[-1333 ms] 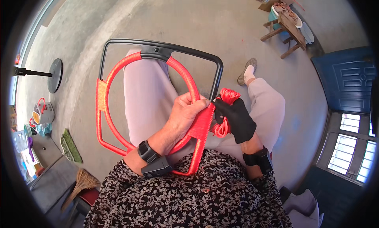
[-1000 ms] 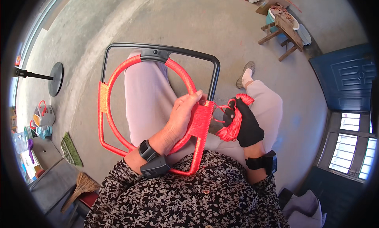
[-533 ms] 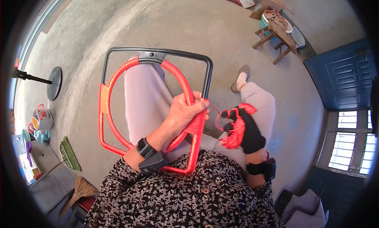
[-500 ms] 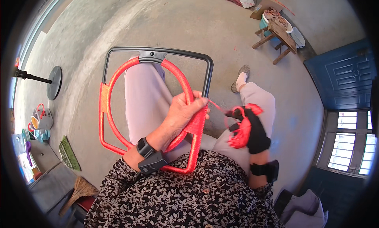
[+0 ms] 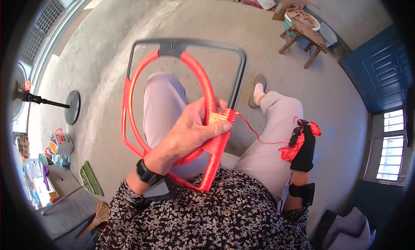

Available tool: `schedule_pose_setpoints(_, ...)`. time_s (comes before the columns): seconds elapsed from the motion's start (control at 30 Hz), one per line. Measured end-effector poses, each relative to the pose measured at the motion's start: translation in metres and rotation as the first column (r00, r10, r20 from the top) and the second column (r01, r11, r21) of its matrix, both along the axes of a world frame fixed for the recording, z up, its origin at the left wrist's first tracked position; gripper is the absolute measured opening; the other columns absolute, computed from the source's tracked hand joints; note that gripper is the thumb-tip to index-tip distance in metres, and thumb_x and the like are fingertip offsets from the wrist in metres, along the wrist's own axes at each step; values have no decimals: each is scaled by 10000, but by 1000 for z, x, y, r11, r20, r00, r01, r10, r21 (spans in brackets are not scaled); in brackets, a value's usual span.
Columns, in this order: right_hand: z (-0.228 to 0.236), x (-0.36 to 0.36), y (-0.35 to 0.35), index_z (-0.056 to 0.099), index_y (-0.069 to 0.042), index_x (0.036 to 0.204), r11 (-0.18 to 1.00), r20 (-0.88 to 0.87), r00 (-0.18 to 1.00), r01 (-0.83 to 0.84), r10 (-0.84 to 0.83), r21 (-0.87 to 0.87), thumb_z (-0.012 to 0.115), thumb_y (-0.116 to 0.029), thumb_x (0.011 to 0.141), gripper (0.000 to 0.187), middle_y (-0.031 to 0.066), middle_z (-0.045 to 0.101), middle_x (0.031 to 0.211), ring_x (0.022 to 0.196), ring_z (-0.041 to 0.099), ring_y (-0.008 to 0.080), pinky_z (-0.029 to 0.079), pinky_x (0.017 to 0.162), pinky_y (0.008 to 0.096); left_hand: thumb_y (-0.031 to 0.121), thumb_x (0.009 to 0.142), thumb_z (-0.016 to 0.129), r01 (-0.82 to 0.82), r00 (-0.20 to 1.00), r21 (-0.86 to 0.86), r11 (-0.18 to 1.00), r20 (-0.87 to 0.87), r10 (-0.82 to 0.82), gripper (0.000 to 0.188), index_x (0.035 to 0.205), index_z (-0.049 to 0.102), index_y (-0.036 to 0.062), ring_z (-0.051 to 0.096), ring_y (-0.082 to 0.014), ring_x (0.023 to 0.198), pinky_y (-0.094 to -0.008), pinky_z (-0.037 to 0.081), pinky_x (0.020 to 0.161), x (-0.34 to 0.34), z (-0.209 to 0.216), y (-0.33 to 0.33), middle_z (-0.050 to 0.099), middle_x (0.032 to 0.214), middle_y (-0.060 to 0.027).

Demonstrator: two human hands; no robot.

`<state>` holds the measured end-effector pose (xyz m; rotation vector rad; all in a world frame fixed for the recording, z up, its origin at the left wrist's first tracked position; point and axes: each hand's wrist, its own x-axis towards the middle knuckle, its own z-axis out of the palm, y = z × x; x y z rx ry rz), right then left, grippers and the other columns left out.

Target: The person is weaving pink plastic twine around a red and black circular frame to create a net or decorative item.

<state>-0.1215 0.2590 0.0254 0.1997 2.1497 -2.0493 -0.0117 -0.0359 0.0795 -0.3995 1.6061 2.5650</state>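
A black frame [image 5: 173, 46] with a round ring inside it is tilted above my lap. Red cord is wound closely round the ring and the lower part of the frame, while the top bar is bare black. My left hand [image 5: 190, 126] grips the frame's right side, where ring and side bar meet, its thumb pressed on the red windings [image 5: 218, 144]. From just above that thumb a loose red strand [image 5: 259, 139] sags across to my right hand [image 5: 306, 150], which wears a black glove and is closed on a bundle of red cord [image 5: 292, 151] over my right thigh.
A wooden stool [image 5: 308, 33] stands before a tub at the far right, near a blue door [image 5: 371, 77]. On the left are a fan's round base [image 5: 73, 107], a bucket [image 5: 62, 144], a green brush head [image 5: 90, 178] and a straw broom [image 5: 100, 213].
My right hand has moved away to the right with the cord bundle, and a longer strand now hangs between the hands. The frame has turned slightly and shifted right in my left hand.
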Motion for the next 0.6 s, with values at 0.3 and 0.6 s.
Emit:
schedule_pose_setpoints(0.3, -42, -8, 23, 543, -36, 1087, 831, 37, 991, -85, 126, -550, 538, -236, 923, 259, 51, 551, 821, 655, 524, 122, 446, 549, 252, 69, 631, 818, 244, 846, -300, 922, -399, -354, 836, 1329, 368, -27, 633, -127, 754, -239, 507, 671, -16, 97, 12, 638, 848, -76)
schedule_pose_setpoints(0.6, -26, 1, 8, 541, -20, 971, 924, -7, 997, -72, 74, -376, 529, -119, 911, 117, 78, 564, 701, 518, 511, 126, 422, 498, 255, 53, 682, 702, 136, 980, -372, 918, -84, -179, 802, 1371, 294, -2, 586, -172, 987, -311, 479, 874, 9, -36, 15, 564, 1031, -54)
